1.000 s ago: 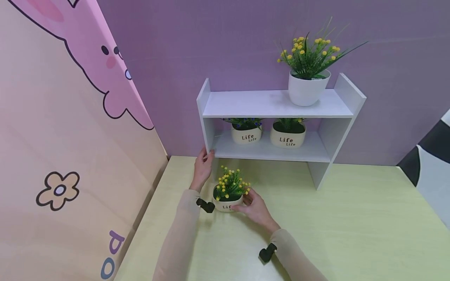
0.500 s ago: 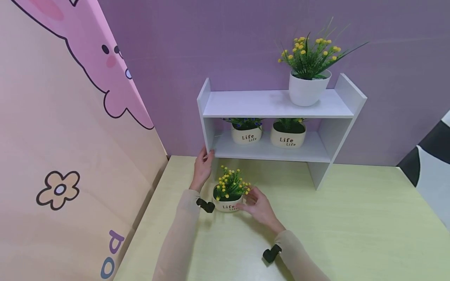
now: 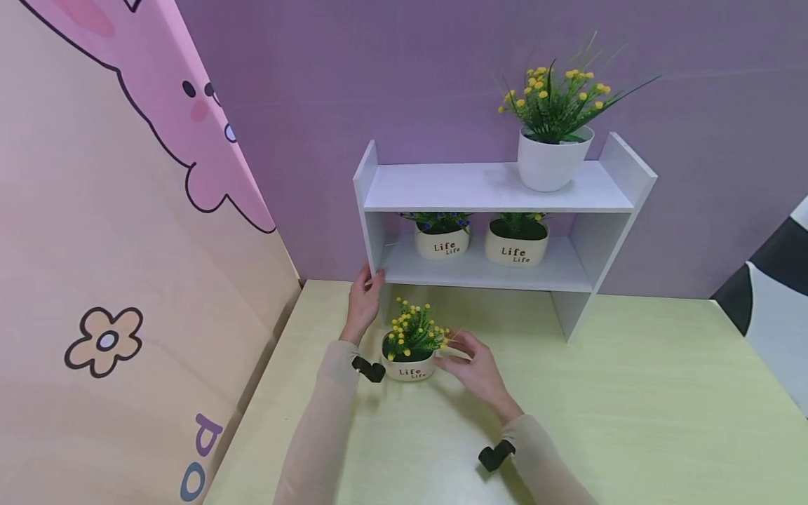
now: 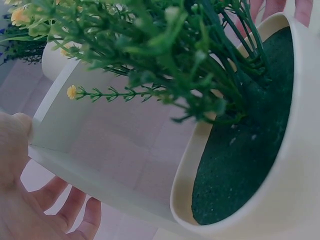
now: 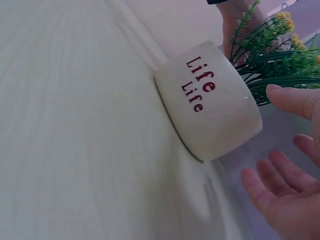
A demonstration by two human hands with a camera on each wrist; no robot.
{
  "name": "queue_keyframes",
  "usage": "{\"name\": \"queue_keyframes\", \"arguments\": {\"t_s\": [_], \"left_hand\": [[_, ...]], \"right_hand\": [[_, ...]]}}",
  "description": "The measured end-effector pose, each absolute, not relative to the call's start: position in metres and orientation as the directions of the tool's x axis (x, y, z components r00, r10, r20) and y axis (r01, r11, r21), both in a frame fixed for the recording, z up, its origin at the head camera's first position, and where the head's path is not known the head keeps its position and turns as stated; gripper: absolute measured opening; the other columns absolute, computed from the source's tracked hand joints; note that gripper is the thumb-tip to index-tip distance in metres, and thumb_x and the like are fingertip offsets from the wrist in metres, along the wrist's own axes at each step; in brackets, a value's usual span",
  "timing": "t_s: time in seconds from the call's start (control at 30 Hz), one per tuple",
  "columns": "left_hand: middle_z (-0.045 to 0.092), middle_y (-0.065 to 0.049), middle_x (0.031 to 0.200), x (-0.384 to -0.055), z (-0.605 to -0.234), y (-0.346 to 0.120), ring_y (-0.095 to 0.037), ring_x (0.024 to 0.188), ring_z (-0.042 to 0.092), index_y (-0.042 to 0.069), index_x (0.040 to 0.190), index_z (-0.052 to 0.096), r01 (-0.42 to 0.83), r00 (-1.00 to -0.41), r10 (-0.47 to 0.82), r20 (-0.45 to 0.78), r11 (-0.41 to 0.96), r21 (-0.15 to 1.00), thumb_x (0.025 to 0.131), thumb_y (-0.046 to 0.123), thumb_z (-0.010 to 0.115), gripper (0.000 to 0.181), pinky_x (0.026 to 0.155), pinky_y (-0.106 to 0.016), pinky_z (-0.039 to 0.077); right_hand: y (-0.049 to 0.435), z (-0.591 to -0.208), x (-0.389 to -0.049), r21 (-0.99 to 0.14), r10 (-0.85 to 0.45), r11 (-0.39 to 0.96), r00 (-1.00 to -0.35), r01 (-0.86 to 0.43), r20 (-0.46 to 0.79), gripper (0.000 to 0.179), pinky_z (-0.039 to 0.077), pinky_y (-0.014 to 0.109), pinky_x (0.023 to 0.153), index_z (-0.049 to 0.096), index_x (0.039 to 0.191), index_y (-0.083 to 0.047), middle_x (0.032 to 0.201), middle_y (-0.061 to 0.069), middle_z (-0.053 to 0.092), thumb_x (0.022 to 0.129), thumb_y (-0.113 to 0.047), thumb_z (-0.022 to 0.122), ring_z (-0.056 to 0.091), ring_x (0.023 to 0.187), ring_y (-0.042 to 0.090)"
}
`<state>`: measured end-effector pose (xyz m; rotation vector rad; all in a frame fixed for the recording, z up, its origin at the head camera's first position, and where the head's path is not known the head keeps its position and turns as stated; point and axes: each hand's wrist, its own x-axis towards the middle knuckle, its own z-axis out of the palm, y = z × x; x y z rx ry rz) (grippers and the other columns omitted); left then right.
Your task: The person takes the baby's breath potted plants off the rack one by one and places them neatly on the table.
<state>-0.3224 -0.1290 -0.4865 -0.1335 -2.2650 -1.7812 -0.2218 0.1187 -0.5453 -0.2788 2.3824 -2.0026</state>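
Observation:
A cream oval flowerpot printed "Life" stands on the table in front of the shelf's left end, planted with yellow artificial flowers. My left hand grips the left side panel of the white two-tier shelf, the thumb on one face and the fingers on the other, as the left wrist view also shows. Just right of the pot is my right hand, its thumb and fingers spread and loosely bent. In the right wrist view a gap shows between the right fingers and the flowerpot.
Two cream "Life" flowerpots, one with blue flowers and one with yellow, stand on the lower tier. A white round flowerpot is on top at the right. Purple wall backs the table; a printed panel borders the left.
My right hand has let go of the flowerpot and drawn away to the right, its fingers spreading. The left hand, the shelf and the pot have stayed in place.

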Motion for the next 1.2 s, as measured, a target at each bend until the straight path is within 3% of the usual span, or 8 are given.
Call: {"name": "queue_keyframes", "arguments": {"t_s": [0.27, 0.53, 0.67, 0.9, 1.2], "left_hand": [[0.058, -0.023, 0.152, -0.323, -0.488, -0.128, -0.043, 0.137, 0.061, 0.016, 0.165, 0.042, 0.223, -0.964, -0.086, 0.251, 0.247, 0.943, 0.114, 0.034, 0.052, 0.056, 0.111, -0.063, 0.051], [0.058, -0.021, 0.154, -0.323, -0.488, -0.128, -0.043, 0.138, 0.06, 0.018, 0.166, 0.041, 0.219, -0.965, -0.088, 0.247, 0.246, 0.944, 0.113, 0.036, 0.052, 0.056, 0.111, -0.064, 0.051], [0.058, -0.022, 0.153, -0.323, -0.487, -0.128, -0.043, 0.137, 0.06, 0.018, 0.166, 0.041, 0.221, -0.965, -0.088, 0.249, 0.245, 0.944, 0.113, 0.036, 0.052, 0.056, 0.11, -0.064, 0.051], [0.058, -0.022, 0.153, -0.323, -0.488, -0.129, -0.043, 0.138, 0.06, 0.019, 0.166, 0.04, 0.213, -0.967, -0.089, 0.24, 0.24, 0.947, 0.113, 0.038, 0.051, 0.057, 0.111, -0.065, 0.05], [0.057, -0.022, 0.154, -0.323, -0.487, -0.13, -0.044, 0.139, 0.059, 0.017, 0.166, 0.04, 0.216, -0.967, -0.083, 0.243, 0.245, 0.945, 0.114, 0.037, 0.051, 0.057, 0.113, -0.065, 0.049]], "right_hand": [[0.125, -0.537, -0.22, -0.983, -0.076, 0.122, -0.989, -0.135, 0.126, 0.056, 0.057, 0.02, 0.098, 0.062, 0.141, 0.001, 0.147, 0.02, 0.063, 0.09, -0.004, 0.083, 0.061, 0.135, 0.041], [0.13, -0.524, -0.217, -0.975, -0.046, 0.121, -0.982, -0.189, 0.185, 0.056, 0.057, 0.02, 0.098, 0.061, 0.143, 0.0, 0.142, 0.022, 0.065, 0.091, 0.0, 0.081, 0.063, 0.131, 0.042], [0.131, -0.52, -0.216, -0.969, -0.032, 0.138, -0.979, -0.206, 0.204, 0.059, 0.058, 0.023, 0.099, 0.06, 0.144, -0.003, 0.141, 0.019, 0.067, 0.09, -0.001, 0.083, 0.066, 0.127, 0.031], [0.134, -0.503, -0.211, -0.965, 0.003, 0.105, -0.97, -0.241, 0.243, 0.053, 0.058, 0.018, 0.093, 0.062, 0.141, -0.001, 0.137, 0.019, 0.068, 0.091, 0.0, 0.082, 0.067, 0.123, 0.026], [0.143, -0.489, -0.209, -0.954, -0.018, 0.101, -0.959, -0.283, 0.283, 0.057, 0.059, 0.019, 0.094, 0.06, 0.143, -0.001, 0.136, 0.014, 0.067, 0.09, 0.001, 0.081, 0.067, 0.116, 0.004]]}}
